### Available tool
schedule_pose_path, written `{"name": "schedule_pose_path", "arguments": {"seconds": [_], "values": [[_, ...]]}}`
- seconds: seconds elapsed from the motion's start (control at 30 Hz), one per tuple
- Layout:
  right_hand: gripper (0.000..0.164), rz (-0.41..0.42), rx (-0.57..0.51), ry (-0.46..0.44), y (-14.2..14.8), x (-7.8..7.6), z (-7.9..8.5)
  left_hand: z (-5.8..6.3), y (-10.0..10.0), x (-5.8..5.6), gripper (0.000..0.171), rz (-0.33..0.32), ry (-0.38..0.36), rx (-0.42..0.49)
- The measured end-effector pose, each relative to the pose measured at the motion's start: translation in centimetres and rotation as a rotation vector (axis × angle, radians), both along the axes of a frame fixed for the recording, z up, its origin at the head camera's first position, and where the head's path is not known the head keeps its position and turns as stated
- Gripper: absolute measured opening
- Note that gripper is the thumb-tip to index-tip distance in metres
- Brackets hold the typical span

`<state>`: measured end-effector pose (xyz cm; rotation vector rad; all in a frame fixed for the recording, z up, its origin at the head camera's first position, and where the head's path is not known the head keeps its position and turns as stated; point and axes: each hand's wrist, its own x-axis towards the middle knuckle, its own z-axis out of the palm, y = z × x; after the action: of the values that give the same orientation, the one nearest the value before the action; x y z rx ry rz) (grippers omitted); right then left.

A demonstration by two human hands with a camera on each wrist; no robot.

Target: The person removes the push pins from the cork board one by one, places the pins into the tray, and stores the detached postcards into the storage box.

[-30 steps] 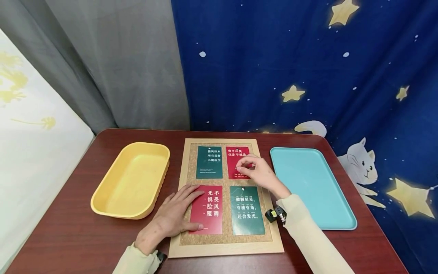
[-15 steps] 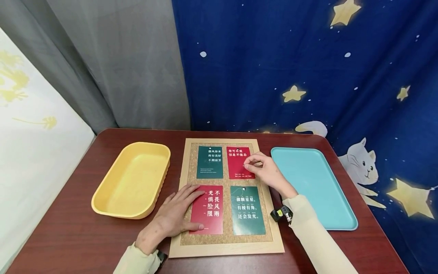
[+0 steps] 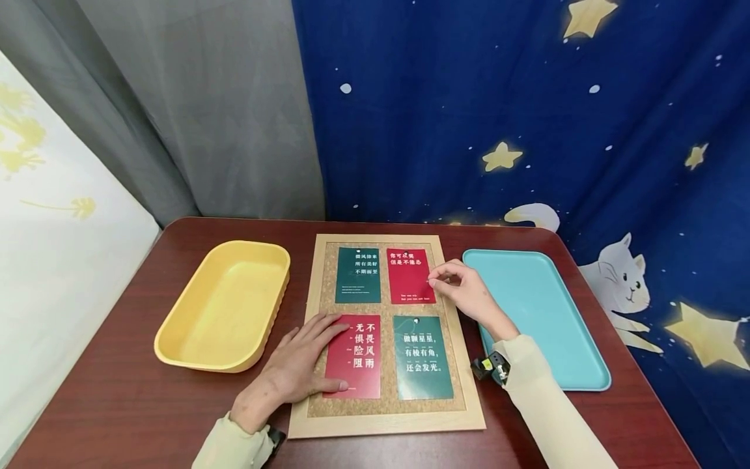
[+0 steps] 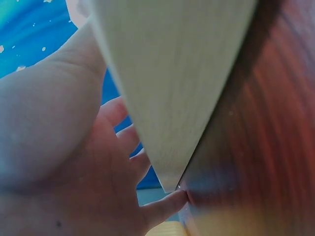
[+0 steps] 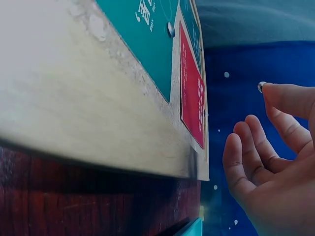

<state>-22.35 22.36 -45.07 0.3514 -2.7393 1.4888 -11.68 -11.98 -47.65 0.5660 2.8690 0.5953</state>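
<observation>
- At the middle of the table (image 3: 117, 391), in the head view, the cork board (image 3: 387, 360) lies flat with four cards on it. The left hand (image 3: 299, 365) rests with fingers spread over the frame's left side and the lower-left red card (image 3: 366, 381). That card is smooth, with bold white characters; no pin shows on its visible part. It looks thin, light and bendable, easy to crease, so flat pressure near an edge would suit it better than a hard pinch.
- Also in the head view, the right hand (image 3: 469, 290) is held just beside the right edge of the upper-right red card (image 3: 410, 280), thumb and forefinger together. The upper-left green card (image 3: 359, 286), the lower-right green card (image 3: 424, 378) and the upper-right red card each show a pin near the top.
- In the left wrist view, the pale wooden frame (image 4: 172, 73) cuts across in front of the spread fingers; what they touch is hidden here.
- In the right wrist view, the right hand pinches a small silver pin (image 5: 261, 87) between thumb and forefinger, raised clear of the board; the other fingers bend loosely. The pin is shiny and rounded, its point not visible. It is probably very light, hard and a little slippery, best held by the head, away from any point.
</observation>
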Motion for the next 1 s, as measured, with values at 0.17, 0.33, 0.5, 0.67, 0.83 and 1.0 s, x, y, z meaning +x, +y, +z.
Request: {"name": "schedule_pose_path", "arguments": {"seconds": [0.17, 0.33, 0.5, 0.67, 0.83, 1.0], "values": [[0.010, -0.010, 0.010, -0.006, 0.2, 0.0, -0.1, -0.1, -0.1, -0.1, 0.103, 0.005, 0.001, -0.003], [0.013, -0.029, 0.009, -0.010, 0.8, 0.0, -0.1, -0.1, -0.1, 0.0, 0.103, 0.002, -0.001, 0.004], [0.015, -0.050, 0.017, -0.014, 1.6, -0.2, -0.1, 0.1, 0.0, 0.0, 0.103, -0.001, 0.003, 0.001], [0.013, -0.076, 0.023, -0.017, 2.3, -0.2, -0.3, 0.0, 0.1, 0.0, 0.103, -0.004, -0.006, 0.001], [0.013, -0.110, 0.051, -0.016, 3.0, -0.2, -0.5, -0.1, 0.1, -0.1, 0.102, -0.001, 0.003, 0.001], [0.016, -0.143, 0.060, -0.020, 3.8, -0.2, -0.6, -0.1, 0.1, -0.1, 0.102, -0.001, 0.001, -0.003]]}}
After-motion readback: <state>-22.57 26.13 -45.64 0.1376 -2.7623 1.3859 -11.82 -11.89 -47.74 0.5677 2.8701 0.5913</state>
